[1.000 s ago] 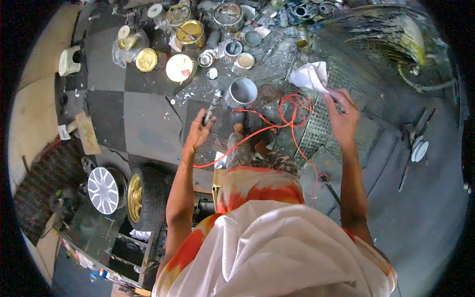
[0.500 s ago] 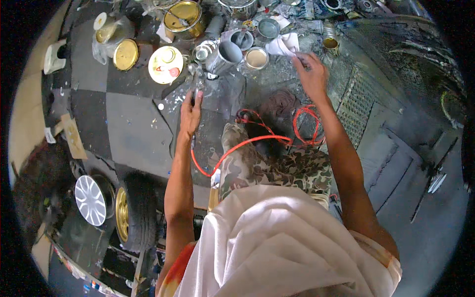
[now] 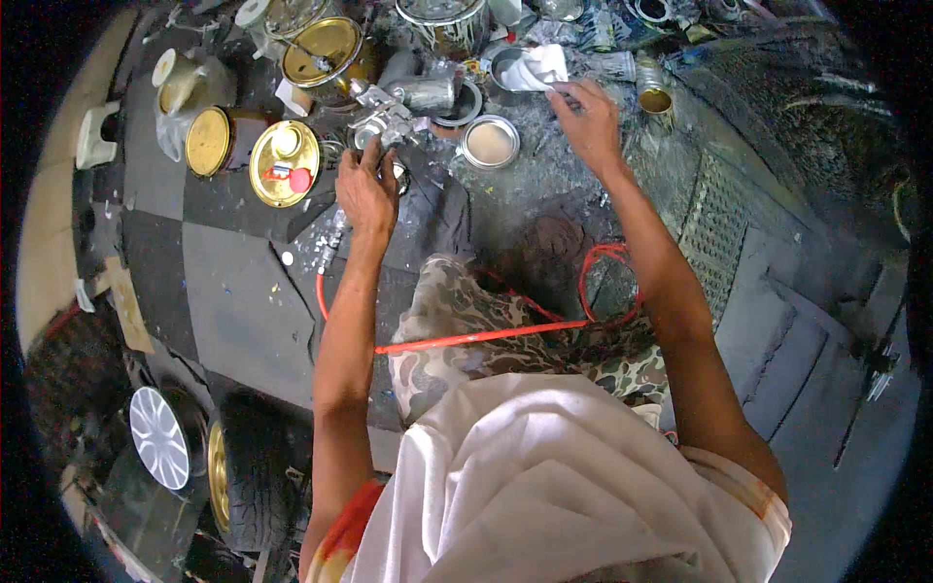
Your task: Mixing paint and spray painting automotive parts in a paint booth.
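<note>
Beyond my left hand (image 3: pixel 367 189) is a silvery spray gun (image 3: pixel 387 119) with a metal cup (image 3: pixel 424 94), both partly hidden by clutter. My left fingers are bent and apart, their tips against or just above the near end of the gun; contact is hard to tell. At the far centre, my right hand (image 3: pixel 589 121) pinches the edge of a cone-like white paper (image 3: pixel 540 66). This paper rests over or in a grey cup (image 3: pixel 502 66). A tin of beige paint (image 3: pixel 490 143) stands between my hands.
Left of the gun lie a gold lid (image 3: pixel 284 180) with small caps on it and a gold-topped can (image 3: pixel 209 141). Behind stands a larger can (image 3: pixel 323 51). A red hose (image 3: pixel 486 336) crosses my lap, passing beneath my left forearm. An open can (image 3: pixel 653 99) lies at right.
My left hand has turned palm down beside the spray gun. The white paper has shifted left to the grey cup with my right hand. The hose lies straighter; the view has shifted.
</note>
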{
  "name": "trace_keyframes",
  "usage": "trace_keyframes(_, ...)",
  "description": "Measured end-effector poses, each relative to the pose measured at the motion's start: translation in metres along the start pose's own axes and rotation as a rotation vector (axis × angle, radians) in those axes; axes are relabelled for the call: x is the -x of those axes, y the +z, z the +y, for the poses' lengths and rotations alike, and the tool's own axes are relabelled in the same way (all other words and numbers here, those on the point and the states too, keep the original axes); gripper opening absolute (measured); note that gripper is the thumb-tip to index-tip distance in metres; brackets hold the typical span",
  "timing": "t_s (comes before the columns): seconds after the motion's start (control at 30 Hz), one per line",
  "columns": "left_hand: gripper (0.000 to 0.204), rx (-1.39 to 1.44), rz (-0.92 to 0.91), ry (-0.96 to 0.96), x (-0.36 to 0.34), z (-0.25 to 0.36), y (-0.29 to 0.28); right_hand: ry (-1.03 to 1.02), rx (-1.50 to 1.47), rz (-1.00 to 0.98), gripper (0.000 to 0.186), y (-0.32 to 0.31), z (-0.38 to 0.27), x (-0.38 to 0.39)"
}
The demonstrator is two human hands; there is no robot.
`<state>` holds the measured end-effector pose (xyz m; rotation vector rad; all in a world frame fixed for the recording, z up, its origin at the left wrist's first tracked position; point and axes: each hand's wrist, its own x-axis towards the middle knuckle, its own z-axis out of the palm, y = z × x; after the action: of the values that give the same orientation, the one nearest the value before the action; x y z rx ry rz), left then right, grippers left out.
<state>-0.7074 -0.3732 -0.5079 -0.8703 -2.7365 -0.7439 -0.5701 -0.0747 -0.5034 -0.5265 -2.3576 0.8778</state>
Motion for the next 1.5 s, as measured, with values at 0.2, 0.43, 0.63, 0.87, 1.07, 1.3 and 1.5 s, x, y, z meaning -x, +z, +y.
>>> trace_keyframes(0.2, 0.034, -0.032, 0.0, -0.007, 0.005, -0.01, 0.014, -0.04, -0.042, -0.072, 0.016, 0.035, 0.008, -0.005)
trace_keyframes(0.43, 0.033, 0.648, -0.253, -0.611, 0.043, -0.06, 0.033, -0.202, -0.012, -0.279, 0.019, 0.073, 0.002, -0.012)
trace_keyframes(0.63, 0.035, 1.001, -0.294, -1.027, 0.099, -0.062, 0.024, -0.452, 0.016, -0.417, 0.021, 0.114, 0.023, -0.022)
trace_keyframes(0.87, 0.025, 1.273, -0.261, -1.122, 0.135, -0.055, 0.005, 0.165, -0.387, -0.708, 0.023, 0.138, 0.034, -0.075)
trace_keyframes(1.07, 0.031, 0.984, -0.251, -0.863, 0.127, -0.034, -0.013, -0.132, 0.269, -0.372, 0.033, 0.164, 0.066, -0.091)
trace_keyframes(1.3, 0.026, 0.702, -0.195, -0.575, 0.101, -0.009, -0.054, -0.095, 0.146, -0.552, 0.034, 0.168, 0.068, -0.092)
trace_keyframes(1.5, 0.02, 0.657, -0.132, -0.538, 0.096, 0.008, -0.071, -0.047, -0.006, -0.176, 0.03, 0.128, 0.061, -0.079)
